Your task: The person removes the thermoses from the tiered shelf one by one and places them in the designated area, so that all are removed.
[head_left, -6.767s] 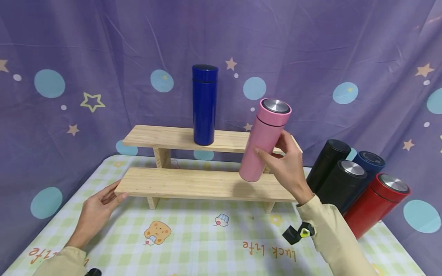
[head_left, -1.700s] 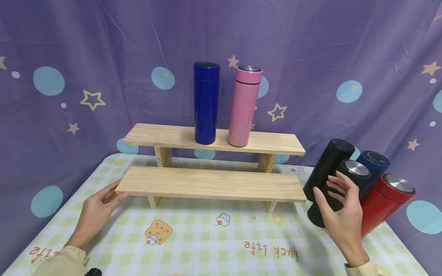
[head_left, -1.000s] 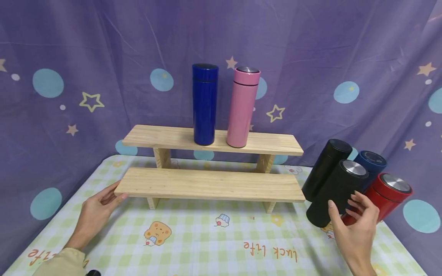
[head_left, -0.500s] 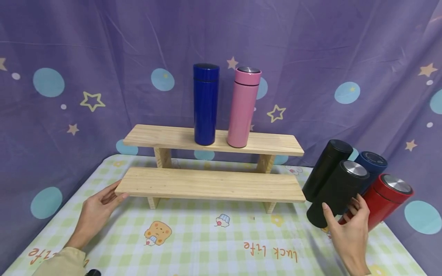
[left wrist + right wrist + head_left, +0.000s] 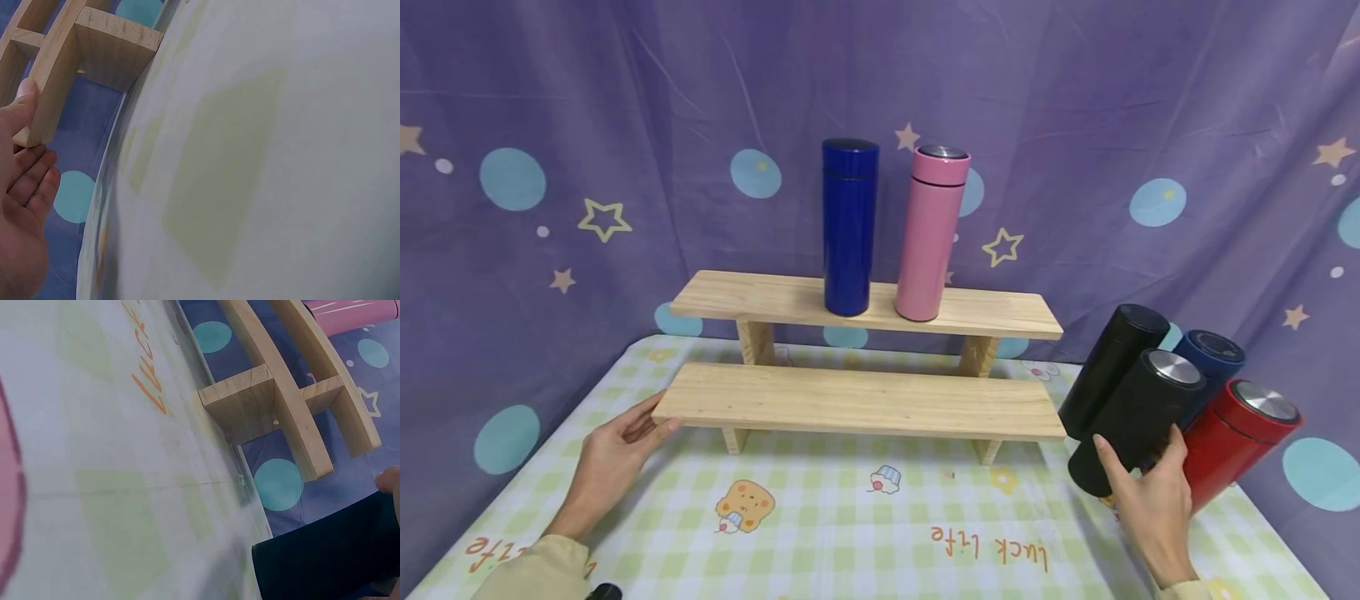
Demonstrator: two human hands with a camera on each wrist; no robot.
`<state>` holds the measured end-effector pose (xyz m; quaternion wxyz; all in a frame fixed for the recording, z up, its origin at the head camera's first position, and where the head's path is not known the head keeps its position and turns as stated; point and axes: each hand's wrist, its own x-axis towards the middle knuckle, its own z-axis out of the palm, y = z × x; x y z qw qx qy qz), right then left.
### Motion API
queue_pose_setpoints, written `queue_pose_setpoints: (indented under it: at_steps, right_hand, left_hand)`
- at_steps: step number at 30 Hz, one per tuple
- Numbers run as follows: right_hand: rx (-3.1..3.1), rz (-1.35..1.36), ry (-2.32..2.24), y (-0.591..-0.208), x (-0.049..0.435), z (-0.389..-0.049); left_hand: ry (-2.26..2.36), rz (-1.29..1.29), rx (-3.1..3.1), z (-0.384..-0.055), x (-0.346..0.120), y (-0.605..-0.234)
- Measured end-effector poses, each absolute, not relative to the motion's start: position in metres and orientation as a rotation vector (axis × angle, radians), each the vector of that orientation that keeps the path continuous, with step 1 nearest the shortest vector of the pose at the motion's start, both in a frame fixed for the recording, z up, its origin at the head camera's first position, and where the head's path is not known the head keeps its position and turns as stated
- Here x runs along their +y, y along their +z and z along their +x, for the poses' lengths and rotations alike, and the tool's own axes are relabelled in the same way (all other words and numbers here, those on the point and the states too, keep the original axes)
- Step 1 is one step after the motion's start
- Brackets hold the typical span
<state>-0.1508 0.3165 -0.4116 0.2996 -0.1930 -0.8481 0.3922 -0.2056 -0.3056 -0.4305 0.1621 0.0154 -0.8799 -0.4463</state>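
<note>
In the head view, my left hand [image 5: 613, 458] pinches the left end of a two-tier wooden shelf [image 5: 850, 400] at its lower board, thumb on the front edge and fingers underneath. My right hand [image 5: 1153, 508] grips a black thermos [image 5: 1138, 408] with a steel-topped lid, low on its body; the thumb lies on the near-left side and the fingers go round the right. This thermos [image 5: 325, 550] also shows in the right wrist view, at the lower right. On the upper board, a blue thermos [image 5: 850, 229] and a pink thermos [image 5: 932, 237] stand side by side.
Around the gripped thermos stand a second black thermos [image 5: 1108, 375], a dark blue thermos [image 5: 1213, 354] and a red thermos [image 5: 1240, 442], all close together. A green-checked tablecloth [image 5: 820, 542] covers the table, with a purple curtain [image 5: 1037, 100] behind.
The pink thermos, earlier in my right hand, now stands on the upper board. My right hand has moved right and closed round the black thermos. My left hand has stayed on the shelf.
</note>
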Motion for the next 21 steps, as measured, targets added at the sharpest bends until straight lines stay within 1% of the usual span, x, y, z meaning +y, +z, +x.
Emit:
queue_pose_setpoints:
  at_steps: [6, 21]
  right_hand:
    - [-2.284, -0.534, 1.019, -0.4099, 0.3201, -0.1535]
    - [-2.199, -0.471, 0.956, -0.4115, 0.3161, -0.1545]
  left_hand:
    - [-1.265, 0.049, -2.514, -0.2055, -0.3052, -0.4317]
    - [-1.262, 0.049, -2.526, -0.205, -0.3047, -0.4286]
